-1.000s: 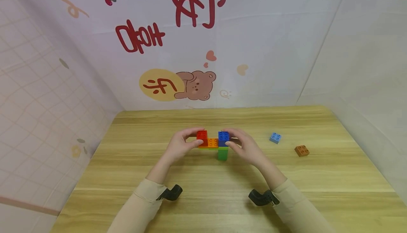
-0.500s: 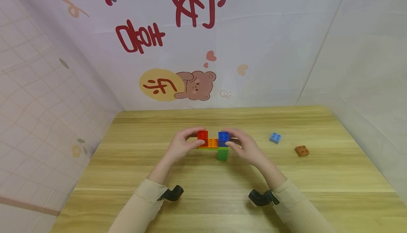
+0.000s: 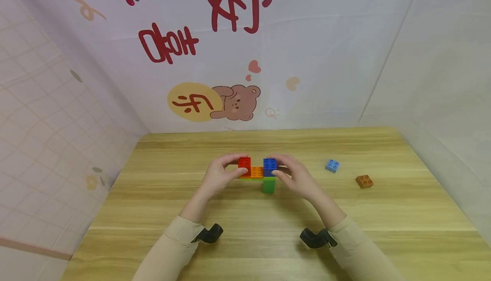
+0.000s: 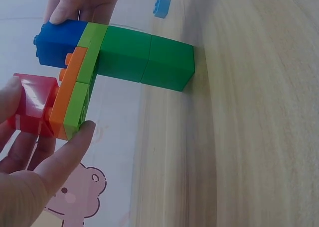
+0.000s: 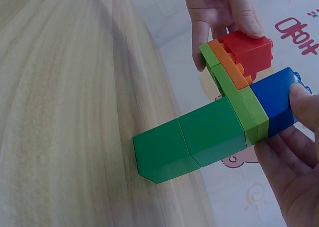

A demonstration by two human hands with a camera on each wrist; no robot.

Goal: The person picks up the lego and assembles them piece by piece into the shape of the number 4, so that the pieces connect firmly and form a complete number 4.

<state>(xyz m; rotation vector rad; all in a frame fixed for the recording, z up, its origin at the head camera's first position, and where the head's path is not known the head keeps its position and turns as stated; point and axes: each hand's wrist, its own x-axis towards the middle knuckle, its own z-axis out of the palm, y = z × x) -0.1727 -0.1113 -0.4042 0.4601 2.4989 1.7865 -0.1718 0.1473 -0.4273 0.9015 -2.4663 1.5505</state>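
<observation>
A small toy-block build stands mid-table. Two dark green bricks (image 4: 124,53), stacked, make its column, with lime green plates (image 4: 91,50) on top reaching out leftward. Over the lime plates lies an orange plate (image 3: 257,172) with studs showing. My left hand (image 3: 218,176) pinches a red brick (image 3: 244,166) at the orange plate's left end; the left index fingertip lies under the lime plates. In the left wrist view, some orange studs show at the red brick's lower edge. My right hand (image 3: 298,179) pinches a blue brick (image 3: 270,171) above the green column.
To the right on the wooden table (image 3: 245,251) lie a light blue brick (image 3: 332,166) and a brown brick (image 3: 364,181). A white printed cloth (image 3: 326,50) hangs behind the table. Each sleeve bears a black wrist mount (image 3: 210,233).
My left hand has shifted very slightly to the right with the red brick. My right hand and the blue brick have stayed in place.
</observation>
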